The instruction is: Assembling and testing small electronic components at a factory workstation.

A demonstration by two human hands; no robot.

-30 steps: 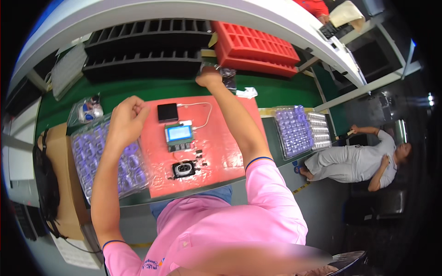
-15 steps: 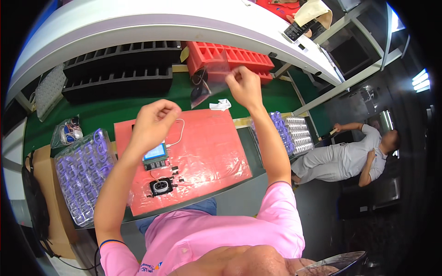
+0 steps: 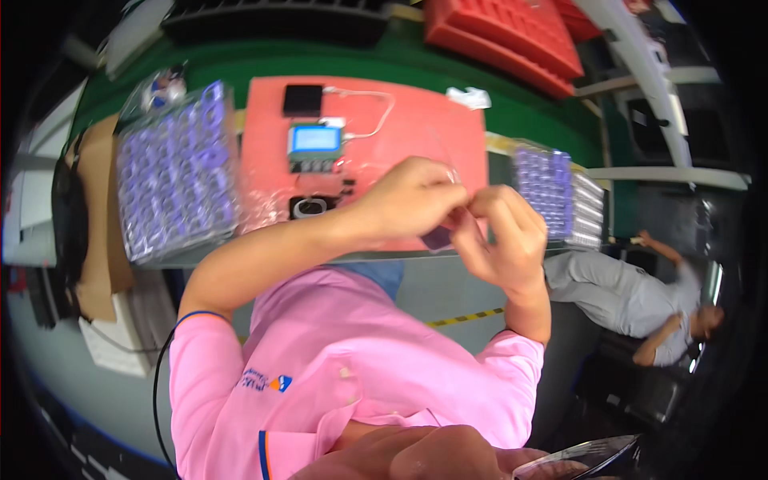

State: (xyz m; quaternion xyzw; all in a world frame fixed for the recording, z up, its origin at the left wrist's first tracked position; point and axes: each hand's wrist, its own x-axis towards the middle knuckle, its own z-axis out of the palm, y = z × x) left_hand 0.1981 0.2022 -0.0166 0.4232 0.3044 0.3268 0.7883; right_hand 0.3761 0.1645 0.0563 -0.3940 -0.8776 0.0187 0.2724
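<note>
Over the front right of a red mat (image 3: 384, 104), my two hands meet fingertip to fingertip. Both pinch a clear plastic bag (image 3: 437, 238) that is mostly hidden behind the fingers; a dark part shows below them. My left hand (image 3: 412, 200) is closed at the bag's left, and my right hand (image 3: 508, 236) is closed at its right. To their left on the mat lie a small circuit board with a lit blue screen (image 3: 315, 138), a black box (image 3: 303, 101) joined to it by a white cable (image 3: 392, 104), and a black module with an oval ring (image 3: 310, 208).
Left of the mat lies a clear tray of purple parts (image 3: 176, 172), with a bag of wired parts (image 3: 164, 90) behind it. More purple parts (image 3: 544, 188) lie at right. Crumpled white tissue (image 3: 469, 98) and red slotted bins (image 3: 504, 36) are farther back. A person in grey (image 3: 632, 292) is at right.
My right hand has brought the bag from the back bins to the mat's front edge. My left hand has moved right to meet it. The view has tilted down.
</note>
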